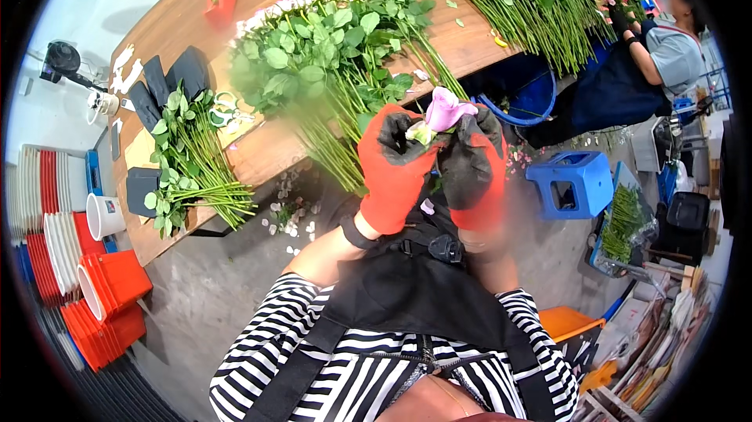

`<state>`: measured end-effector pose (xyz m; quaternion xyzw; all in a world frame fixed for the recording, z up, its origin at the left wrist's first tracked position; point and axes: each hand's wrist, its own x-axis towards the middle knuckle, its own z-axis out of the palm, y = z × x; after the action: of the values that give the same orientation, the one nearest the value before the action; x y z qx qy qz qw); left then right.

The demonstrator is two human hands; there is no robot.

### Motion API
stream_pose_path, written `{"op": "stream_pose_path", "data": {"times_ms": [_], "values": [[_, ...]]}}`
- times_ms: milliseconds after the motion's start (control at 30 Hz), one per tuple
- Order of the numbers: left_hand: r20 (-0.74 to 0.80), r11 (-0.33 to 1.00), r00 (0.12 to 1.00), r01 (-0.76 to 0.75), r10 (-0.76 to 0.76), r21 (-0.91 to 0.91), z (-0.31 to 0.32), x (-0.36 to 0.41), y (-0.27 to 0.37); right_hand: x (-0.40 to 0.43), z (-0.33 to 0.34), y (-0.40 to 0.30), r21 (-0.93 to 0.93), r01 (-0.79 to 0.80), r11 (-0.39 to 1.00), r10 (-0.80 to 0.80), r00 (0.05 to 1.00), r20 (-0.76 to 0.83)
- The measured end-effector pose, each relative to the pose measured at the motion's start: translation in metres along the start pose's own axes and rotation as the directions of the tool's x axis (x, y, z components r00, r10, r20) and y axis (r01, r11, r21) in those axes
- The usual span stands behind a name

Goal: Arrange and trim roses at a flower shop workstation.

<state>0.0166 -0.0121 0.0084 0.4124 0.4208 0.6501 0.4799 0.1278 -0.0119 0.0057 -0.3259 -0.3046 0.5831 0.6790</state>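
Note:
A pale lilac-pink rose (pixel 445 110) is held up in front of my chest, between both hands. My left hand (pixel 395 166), in a red glove with dark coated fingers, pinches at the greenish-white outer petals (pixel 420 131) on the bloom's left side. My right hand (pixel 473 166), gloved alike, closes around the flower's base and right side. Fingers and palms hide most of its stem. One loose petal (pixel 427 206) rests on the black apron (pixel 411 298) below my hands. Just beyond them, a pile of leafy cut roses (pixel 335 52) lies on the wooden table (pixel 282 160), stems pointing toward me.
Green-handled scissors (pixel 224 109) and a smaller stem bunch (pixel 202 157) lie at left. A red tape dispenser (pixel 221 2) stands farther back. On the right are a blue bucket (pixel 549 99), a blue stool (pixel 573 184) and a co-worker (pixel 670 57) handling flowers. Orange bins (pixel 117 281) stand lower left.

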Motion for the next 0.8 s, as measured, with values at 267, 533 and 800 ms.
{"op": "stream_pose_path", "data": {"times_ms": [267, 533, 800], "values": [[0.034, 0.988, 0.997, 0.07, -0.066, -0.137, 0.002, -0.004, -0.008, -0.002, -0.018, 0.02, 0.255, -0.193, 0.947, 0.178, 0.981, 0.081], [-0.064, 0.999, 0.998, -0.008, 0.006, -0.039, -0.002, -0.001, -0.007, 0.025, -0.037, 0.007, -0.074, -0.004, 0.997, 0.0, 0.999, -0.053], [-0.085, 0.982, 0.984, -0.149, 0.159, 0.112, -0.002, 0.001, -0.013, -0.002, 0.015, -0.028, -0.711, 0.36, 0.604, -0.364, 0.918, 0.155]]}}
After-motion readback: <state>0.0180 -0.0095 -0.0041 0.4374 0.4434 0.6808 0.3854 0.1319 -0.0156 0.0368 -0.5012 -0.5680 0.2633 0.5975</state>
